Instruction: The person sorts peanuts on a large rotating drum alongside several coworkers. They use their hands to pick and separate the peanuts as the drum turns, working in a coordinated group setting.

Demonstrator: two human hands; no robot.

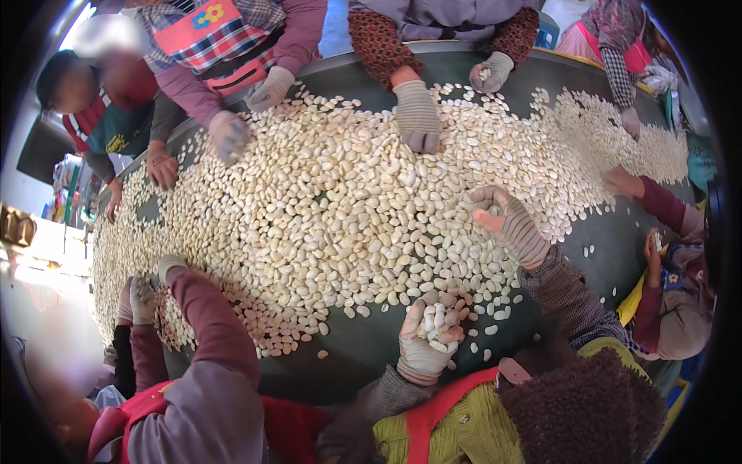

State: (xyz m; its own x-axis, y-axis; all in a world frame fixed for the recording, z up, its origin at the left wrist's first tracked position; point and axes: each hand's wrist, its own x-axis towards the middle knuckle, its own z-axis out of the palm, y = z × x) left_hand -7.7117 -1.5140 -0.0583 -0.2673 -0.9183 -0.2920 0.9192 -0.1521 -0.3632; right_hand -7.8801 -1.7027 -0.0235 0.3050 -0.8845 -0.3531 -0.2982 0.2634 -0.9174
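Observation:
White beans (324, 197) cover much of a dark green tabletop (359, 371). My left hand (432, 342), in a striped knit glove with bare fingertips, is palm up near the table's edge, its fingers curled round a small pile of white beans (437, 325). Farther up and to the right, my right hand (513, 223), in a similar glove, is over the beans with thumb and fingers bent. Whether a bean is between its fingers cannot be made out. Loose beans (491, 329) are scattered between my hands and the near edge.
Across the table, co-workers' gloved hands (417, 116) touch the beans; one hand (491, 72) holds some. At left, a co-worker's sleeve (214, 313) reaches over the near edge. On the right, another person's hand (623, 182) is at the pile. The metal table rim (330, 64) curves along the far side.

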